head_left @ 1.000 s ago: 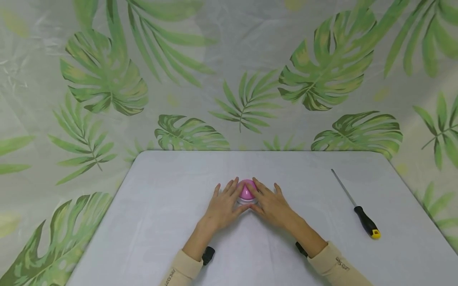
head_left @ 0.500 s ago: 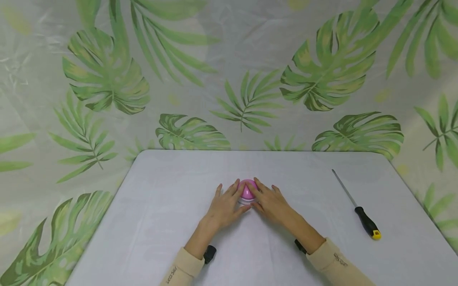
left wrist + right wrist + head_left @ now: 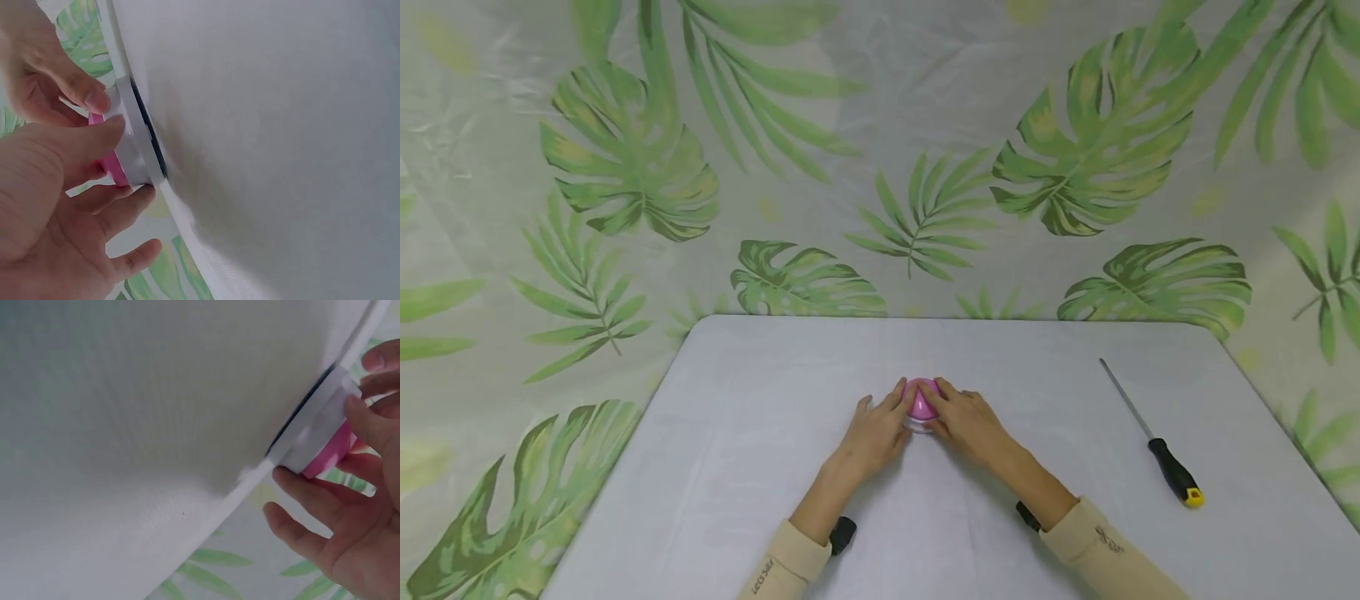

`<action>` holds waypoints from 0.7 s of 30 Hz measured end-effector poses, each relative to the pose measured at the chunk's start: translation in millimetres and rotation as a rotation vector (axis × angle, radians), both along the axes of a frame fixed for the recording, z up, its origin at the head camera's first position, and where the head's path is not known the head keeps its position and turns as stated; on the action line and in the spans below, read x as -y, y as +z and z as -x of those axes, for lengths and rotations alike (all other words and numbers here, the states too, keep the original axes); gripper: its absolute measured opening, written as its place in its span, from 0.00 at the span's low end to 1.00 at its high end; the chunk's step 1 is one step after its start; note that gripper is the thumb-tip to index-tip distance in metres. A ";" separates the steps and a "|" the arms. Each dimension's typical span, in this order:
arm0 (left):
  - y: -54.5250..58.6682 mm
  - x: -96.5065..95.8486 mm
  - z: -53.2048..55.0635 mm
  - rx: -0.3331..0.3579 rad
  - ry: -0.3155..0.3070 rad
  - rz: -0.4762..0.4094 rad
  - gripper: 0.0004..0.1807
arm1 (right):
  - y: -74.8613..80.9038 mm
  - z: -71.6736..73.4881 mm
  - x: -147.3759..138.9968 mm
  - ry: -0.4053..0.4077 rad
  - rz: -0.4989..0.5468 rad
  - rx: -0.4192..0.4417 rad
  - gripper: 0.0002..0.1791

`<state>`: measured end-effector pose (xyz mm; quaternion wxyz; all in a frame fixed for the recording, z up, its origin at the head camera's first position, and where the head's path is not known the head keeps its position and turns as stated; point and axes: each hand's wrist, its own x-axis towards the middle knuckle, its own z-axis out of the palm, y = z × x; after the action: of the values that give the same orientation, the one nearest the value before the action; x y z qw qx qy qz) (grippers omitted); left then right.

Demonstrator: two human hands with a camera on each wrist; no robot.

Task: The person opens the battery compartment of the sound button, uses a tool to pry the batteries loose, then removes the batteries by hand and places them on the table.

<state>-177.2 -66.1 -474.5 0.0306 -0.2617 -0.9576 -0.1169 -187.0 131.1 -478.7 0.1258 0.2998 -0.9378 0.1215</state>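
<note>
A round object with a pink dome (image 3: 921, 405) and a white base stands on the table, near its middle. Its dark underside edge shows in both wrist views, along the tabletop. From the left, my left hand (image 3: 871, 435) holds it, its thumb on the white base (image 3: 134, 140) and fingers at the dome and rim. Opposite, my right hand (image 3: 972, 427) grips the other side, with its thumb likewise on the base (image 3: 312, 428). Both index fingers reach over the pink top. The far side of the object is hidden in the head view.
A screwdriver (image 3: 1176, 473) with a black and yellow handle lies on the right of the white-covered table (image 3: 737, 433), its shaft angled away to the back left. Behind the table hangs a leaf-patterned cloth (image 3: 805, 183).
My left thumb has drawn back from the front of the object towards its left side, and the left fingers curl more. The object seems to stay in place; the head view has shifted slightly.
</note>
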 end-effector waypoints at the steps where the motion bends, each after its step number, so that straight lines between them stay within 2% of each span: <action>1: -0.1 -0.1 -0.1 -0.001 0.000 0.005 0.40 | -0.3 -0.1 -0.1 -0.003 -0.004 0.000 0.31; 14: -1.3 0.5 0.3 -0.029 0.001 0.037 0.44 | -2.8 3.1 4.8 -0.013 0.031 -0.001 0.37; 18: -2.2 1.2 -1.4 -0.047 -0.012 0.041 0.46 | 1.8 -0.7 2.5 -0.025 0.054 0.094 0.37; 21: 0.1 2.7 -3.1 -0.105 -0.035 0.023 0.45 | 9.3 -4.3 -2.6 -0.025 0.099 0.194 0.37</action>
<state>-174.1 -68.8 -474.4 0.0756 -0.2846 -0.9512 -0.0924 -182.7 133.7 -469.4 0.0503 0.2684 -0.9421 0.1946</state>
